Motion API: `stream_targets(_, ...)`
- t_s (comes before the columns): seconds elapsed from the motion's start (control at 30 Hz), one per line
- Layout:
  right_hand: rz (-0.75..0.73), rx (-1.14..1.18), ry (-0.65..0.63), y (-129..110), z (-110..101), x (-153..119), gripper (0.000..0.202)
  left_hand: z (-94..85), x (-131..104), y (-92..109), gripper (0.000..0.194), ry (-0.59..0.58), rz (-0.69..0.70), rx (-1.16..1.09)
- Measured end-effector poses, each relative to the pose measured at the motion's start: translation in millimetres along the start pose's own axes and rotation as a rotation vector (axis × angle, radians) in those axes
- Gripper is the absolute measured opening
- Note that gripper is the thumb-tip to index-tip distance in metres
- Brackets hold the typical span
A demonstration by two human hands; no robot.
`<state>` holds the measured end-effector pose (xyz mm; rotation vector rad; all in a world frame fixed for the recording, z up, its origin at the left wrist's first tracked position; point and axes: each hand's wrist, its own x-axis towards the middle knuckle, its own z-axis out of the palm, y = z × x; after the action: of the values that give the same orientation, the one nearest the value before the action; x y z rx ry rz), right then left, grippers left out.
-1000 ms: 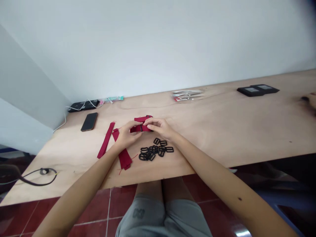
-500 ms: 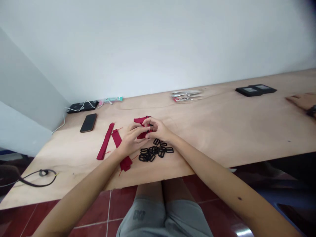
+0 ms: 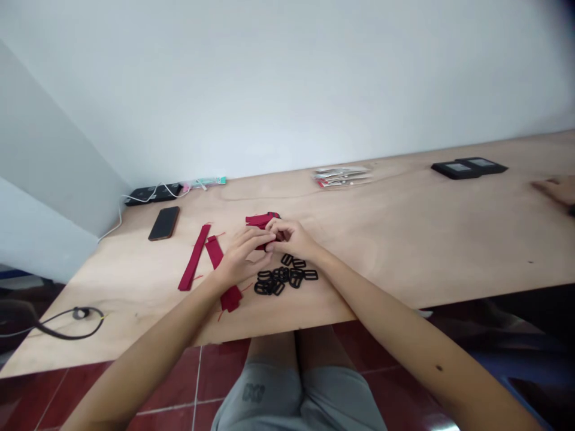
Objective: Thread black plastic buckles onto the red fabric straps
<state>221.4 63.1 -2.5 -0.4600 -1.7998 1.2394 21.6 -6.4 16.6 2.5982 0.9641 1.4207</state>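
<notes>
My left hand (image 3: 242, 254) and my right hand (image 3: 291, 239) meet over the table, fingertips pinched together. Between them is a dark red fabric piece (image 3: 261, 245), mostly covered by the fingers. Just behind lies another red strip (image 3: 258, 220) with a black buckle (image 3: 273, 215) at its right end. A pile of black buckles (image 3: 281, 275) sits right in front of my right hand. Left of my left hand are a long red strip (image 3: 194, 257) and more red strips (image 3: 230, 298), partly hidden by my forearm.
A phone (image 3: 164, 223) and black boxes with a white cable (image 3: 153, 193) lie at the left. Plastic packets (image 3: 341, 175) are near the wall. Two black devices (image 3: 469, 167) and another person's hand (image 3: 554, 190) are at the right. A black cable loop (image 3: 81, 323) lies front left.
The view has shifted slightly. My fingers have closed further over the red piece, so less of it shows. The other person's hand sits a little farther right.
</notes>
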Motion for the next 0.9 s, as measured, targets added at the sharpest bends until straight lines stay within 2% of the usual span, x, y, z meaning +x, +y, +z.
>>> stream_targets(0.17,0.076,-0.172,0.140,-4,-10,-4,0.036,-13.0,2,-10,0.040,-0.050,-0.190,0.008)
stream_targets(0.23,0.115,-0.227,0.173,-1,-13,-6,0.035,-15.2,-1,-20,0.051,-0.134,-0.292,0.034)
stream_targets(0.3,0.133,-0.262,0.155,4,-13,-7,0.035,-15.0,-5,-30,0.057,-0.232,-0.390,0.057)
stream_targets(0.37,0.135,-0.277,0.111,11,-12,-8,0.035,-13.2,-8,-36,0.049,-0.300,-0.417,0.073)
stream_targets(0.53,0.166,-0.248,0.023,19,-3,-10,0.034,-7.5,-10,-37,0.029,-0.399,-0.309,-0.025)
stream_targets(0.7,0.180,-0.155,0.052,7,-8,-10,0.037,-6.5,-8,-38,0.021,-0.353,-0.400,-0.080)
stream_targets(0.73,0.191,-0.142,0.015,4,-11,-10,0.038,-6.6,-9,-40,0.021,-0.327,-0.417,-0.080)
stream_targets(0.83,0.267,-0.181,-0.293,-6,-21,-14,0.038,-6.5,-11,-46,0.024,-0.258,-0.461,-0.060)
stream_targets(0.9,0.258,-0.214,-0.423,-10,-25,-16,0.036,-6.0,-12,-49,0.026,-0.238,-0.486,-0.049)
